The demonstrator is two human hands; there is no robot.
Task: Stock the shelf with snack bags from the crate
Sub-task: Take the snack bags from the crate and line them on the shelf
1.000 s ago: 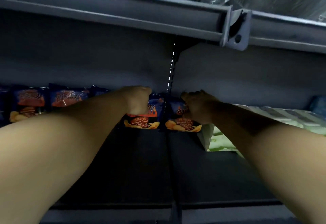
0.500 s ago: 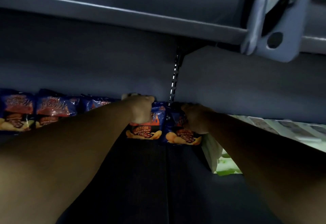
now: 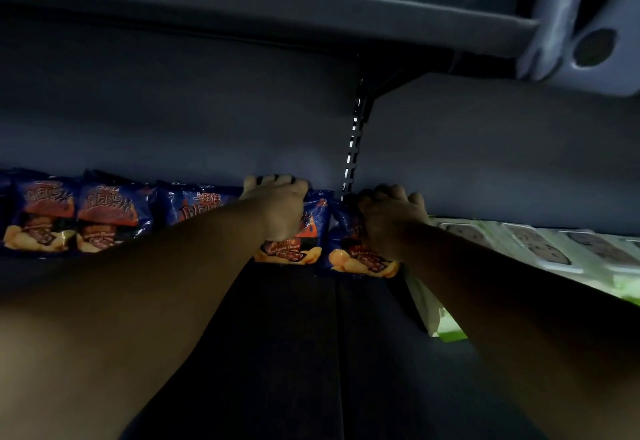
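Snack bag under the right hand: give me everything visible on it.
The snack bag is glossy dark blue film printed with orange chips and "Barbecue" lettering. It stands upright at the back of the dark shelf, last on the right in a row of matching bags, by the slotted upright. The right hand grips its top, hiding the upper half. White-green packs lie just right of it.

The dark shelf point(image 3: 311, 353) in front of me runs deep, its bare floor split by a seam down the middle. Along the back wall stands a row of blue snack bags point(image 3: 110, 214), upright and touching side by side, printed with orange chips and red lettering. The two rightmost bags point(image 3: 298, 249) stand either side of that seam. Just right of them lie pale green and white packages point(image 3: 554, 249), flat, reaching toward the front edge.
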